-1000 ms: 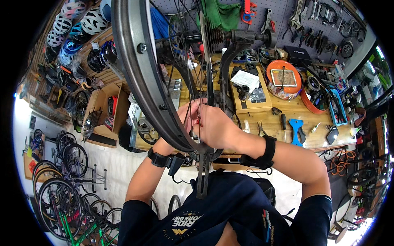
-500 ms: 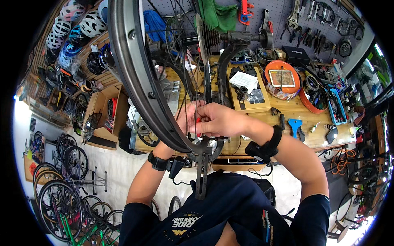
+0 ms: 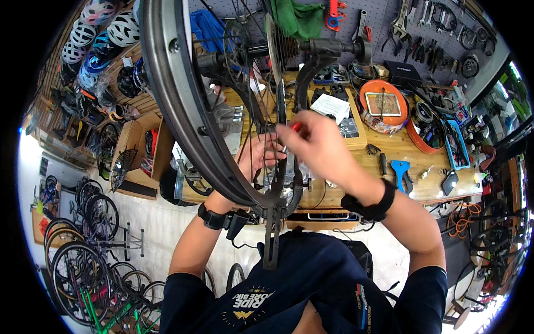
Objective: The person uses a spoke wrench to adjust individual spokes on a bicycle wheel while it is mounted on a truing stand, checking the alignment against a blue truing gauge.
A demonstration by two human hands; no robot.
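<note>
A bicycle wheel with a dark rim [image 3: 183, 114] stands upright in a black truing stand [image 3: 271, 236], with its sprockets and disc toward the back. My left hand [image 3: 255, 153] is at the spokes just above the lower rim, its fingers curled in around a spoke [image 3: 251, 111]; the spokes partly cover it. My right hand [image 3: 320, 142] is raised right of the wheel, closed on a small red-handled tool [image 3: 296, 127]. Fingers hide most of this tool, and the hand is slightly blurred.
On the wooden bench [image 3: 356, 167] behind lie a cardboard tray [image 3: 356, 142], an orange round tin [image 3: 374, 92], a blue basket [image 3: 457, 146] and a blue tool [image 3: 399, 171]. Tools hang on the pegboard [image 3: 384, 55]. An open carton [image 3: 136, 172] stands left, near several bicycles.
My right hand has lifted away from the lower rim, up and to the right, with the red-handled tool. My left hand stays at the spokes. The view has shifted slightly.
</note>
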